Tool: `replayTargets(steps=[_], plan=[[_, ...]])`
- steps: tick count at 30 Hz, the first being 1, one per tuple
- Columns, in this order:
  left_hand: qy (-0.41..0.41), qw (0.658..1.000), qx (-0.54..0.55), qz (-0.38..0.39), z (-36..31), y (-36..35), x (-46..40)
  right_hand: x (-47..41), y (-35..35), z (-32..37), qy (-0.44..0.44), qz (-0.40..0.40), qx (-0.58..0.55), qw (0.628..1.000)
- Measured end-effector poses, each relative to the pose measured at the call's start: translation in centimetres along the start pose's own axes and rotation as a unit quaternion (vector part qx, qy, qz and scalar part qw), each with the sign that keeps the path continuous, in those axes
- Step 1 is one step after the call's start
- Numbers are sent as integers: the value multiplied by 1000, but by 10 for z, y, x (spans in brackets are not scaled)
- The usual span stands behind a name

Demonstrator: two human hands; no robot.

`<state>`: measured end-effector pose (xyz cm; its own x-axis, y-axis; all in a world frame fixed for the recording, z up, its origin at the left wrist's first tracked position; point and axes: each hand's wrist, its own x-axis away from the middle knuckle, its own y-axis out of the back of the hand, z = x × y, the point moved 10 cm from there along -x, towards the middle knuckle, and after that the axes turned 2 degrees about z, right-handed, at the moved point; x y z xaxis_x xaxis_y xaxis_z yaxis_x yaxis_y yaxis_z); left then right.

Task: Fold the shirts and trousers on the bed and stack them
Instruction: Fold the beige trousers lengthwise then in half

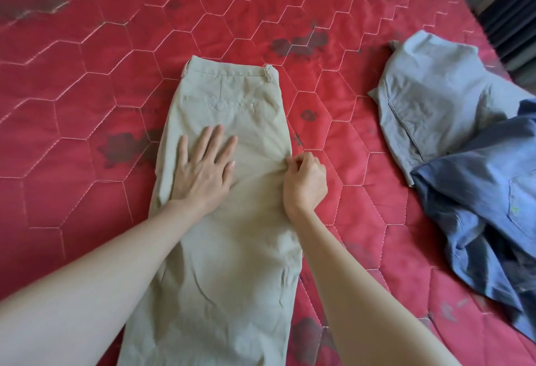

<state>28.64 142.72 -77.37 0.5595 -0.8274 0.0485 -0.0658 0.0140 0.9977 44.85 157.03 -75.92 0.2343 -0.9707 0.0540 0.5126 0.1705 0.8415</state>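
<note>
Lying lengthwise down the centre of the frame, the beige trousers (pixel 229 191) are spread on the red quilted bed (pixel 87 90), waistband toward the top, back pocket facing up, legs running off the lower edge. The left hand (pixel 203 168) is laid flat on the seat area, fingers spread, grip released, palm pressed on the cloth. The right hand (pixel 304 180) is placed at the right edge of the trousers, grip clenched on a pinch of fabric, from which creases are seen radiating. At the right of the frame, a pale grey-blue garment (pixel 429 98) is left rumpled on the bed, partly overlapped at lower right by a darker blue shirt (pixel 487 197). Both are well apart from the trousers.
</note>
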Motion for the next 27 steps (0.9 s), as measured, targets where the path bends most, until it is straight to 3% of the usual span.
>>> replayTargets(steps=[5, 8, 10, 12, 14, 20, 23, 27], plan=[[-2, 1000, 4, 14, 2, -1, 0, 12, 1, 17, 84, -30, 86, 992], [13, 1000, 13, 3, 8, 11, 17, 41, 5, 48, 192, -50, 90, 976], [17, 1000, -5, -9, 12, 13, 44, 77, -8, 71, 287, -17, 79, 955], [26, 1000, 2, 4, 23, 6, 73, 111, -36, 78, 351, 70, 111, 927], [58, 997, 47, 21, 44, -6, 92, 119, -55, 59, 350, 128, 162, 914], [77, 983, 169, -1, 62, -4, 97, 95, -49, 28, 249, 118, 200, 940], [100, 945, 310, -31, 78, 6, 117, 101, -42, 29, 248, 140, 178, 942], [121, 939, 317, -60, 76, 18, 187, 139, -9, 22, 261, 132, 118, 949]])
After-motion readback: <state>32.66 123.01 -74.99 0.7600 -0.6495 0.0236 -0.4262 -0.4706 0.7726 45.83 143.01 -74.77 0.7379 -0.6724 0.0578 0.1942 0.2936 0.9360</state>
